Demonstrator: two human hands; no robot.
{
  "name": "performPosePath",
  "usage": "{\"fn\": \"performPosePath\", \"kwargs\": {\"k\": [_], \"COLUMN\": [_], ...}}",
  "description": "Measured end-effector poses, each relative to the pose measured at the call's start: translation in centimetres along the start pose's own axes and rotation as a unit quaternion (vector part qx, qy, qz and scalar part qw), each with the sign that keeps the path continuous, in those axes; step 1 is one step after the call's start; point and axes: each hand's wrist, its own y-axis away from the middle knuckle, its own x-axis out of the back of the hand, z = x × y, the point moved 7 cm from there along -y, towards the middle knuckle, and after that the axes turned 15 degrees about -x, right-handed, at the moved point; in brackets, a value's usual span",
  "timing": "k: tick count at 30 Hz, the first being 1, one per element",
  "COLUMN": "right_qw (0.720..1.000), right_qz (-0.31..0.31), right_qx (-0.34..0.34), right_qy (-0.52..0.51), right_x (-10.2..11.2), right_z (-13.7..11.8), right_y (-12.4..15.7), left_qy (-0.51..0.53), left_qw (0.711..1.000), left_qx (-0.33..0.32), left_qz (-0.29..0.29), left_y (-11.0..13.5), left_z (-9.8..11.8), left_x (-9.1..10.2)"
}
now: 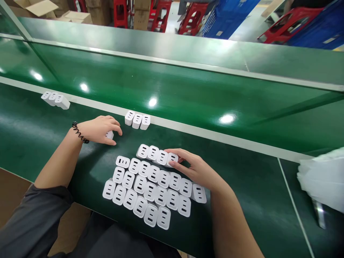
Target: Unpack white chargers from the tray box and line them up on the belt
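Rows of white USB chargers (149, 191) stand close together on the green table, their port faces turned up. My right hand (197, 168) reaches in from the right, its thumb and fingers closed around the end charger (172, 157) of a short row behind the main group. My left hand (100, 129) is curled around another charger (109, 134), mostly hidden by the fingers, left of the rows. Three chargers (137, 120) stand by the back ledge just beyond my left hand. One charger (123, 162) in the group is turned sideways to its neighbours.
Three more chargers (56, 99) sit farther left along the white ledge (188, 130). A green upright panel (172, 82) rises behind it. White sheeting (322, 175) lies at the right edge. Beyond are red stools (193, 18), blue crates (228, 18) and cardboard boxes (75, 17).
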Motion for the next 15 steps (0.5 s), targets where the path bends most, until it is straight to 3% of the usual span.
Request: {"fn": "performPosePath", "kwargs": {"k": [3,7,15], "right_qw": [1.000,1.000,1.000], "right_qz": [0.001,0.004,0.014], "right_qx": [-0.001,0.005,0.015], "right_qy": [0.000,0.003,0.018], "right_x": [0.0,0.1,0.2], "right_z": [-0.1,-0.3,-0.6], "right_y": [0.0,0.1,0.4], "left_qy": [0.021,0.081,0.128], "left_qw": [0.996,0.989,0.980], "left_qx": [-0.060,-0.112,-0.141], "left_qz": [0.056,0.057,0.059], "left_y": [-1.3,-3.1,-4.6], "left_z": [2.3,4.5,5.0], "left_x": [0.2,-1.1,-2.3]}}
